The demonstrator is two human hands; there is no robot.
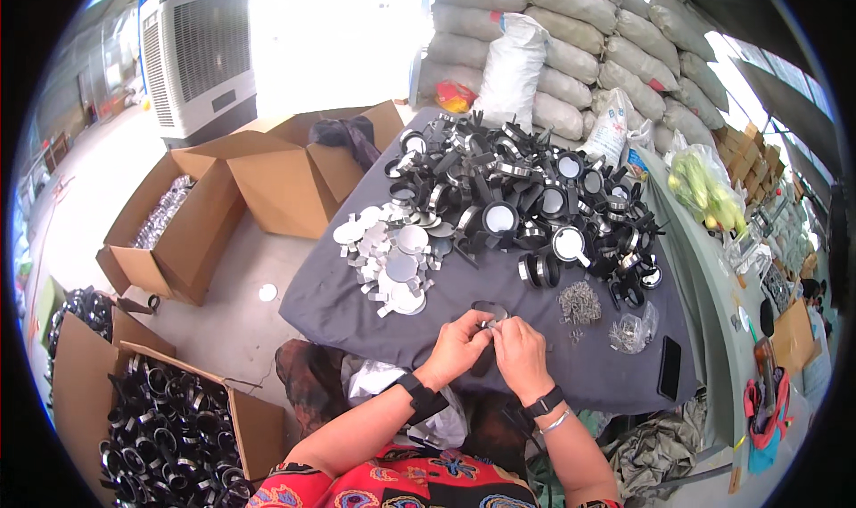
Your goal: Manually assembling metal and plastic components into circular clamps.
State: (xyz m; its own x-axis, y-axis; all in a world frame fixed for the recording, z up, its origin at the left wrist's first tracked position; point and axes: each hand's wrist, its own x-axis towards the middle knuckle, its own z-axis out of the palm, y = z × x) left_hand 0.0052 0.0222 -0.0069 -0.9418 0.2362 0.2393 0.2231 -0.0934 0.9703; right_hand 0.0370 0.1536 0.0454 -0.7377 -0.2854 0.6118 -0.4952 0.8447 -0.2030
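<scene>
Down at the far left, an open box sits on the floor, full of black rings with shiny bands. Above it, another open box holds more shiny parts, and a big white fan machine stands behind.

Next comes the gray table. On its left part lies a little heap of round silver discs — they look like small mirrors. In the middle, a big pile of black round frames with handles covers the far half of the table.

Near the front edge, the left hand and the right hand are close together, almost touching. Both pinch one small mirror piece between the fingertips, just above the table. Both hands are closed on it, with the fingers curled in.

That little piece looks light and stiff, and easy to lift with two fingers. Its shiny face could be slippery and may scratch or crack, so holding it by the dark rim seems best — not by the flat middle.

Further right lie a small heap of tiny metal bits, a clear bag with more of them, and a black phone. Gray sacks are stacked behind.
</scene>
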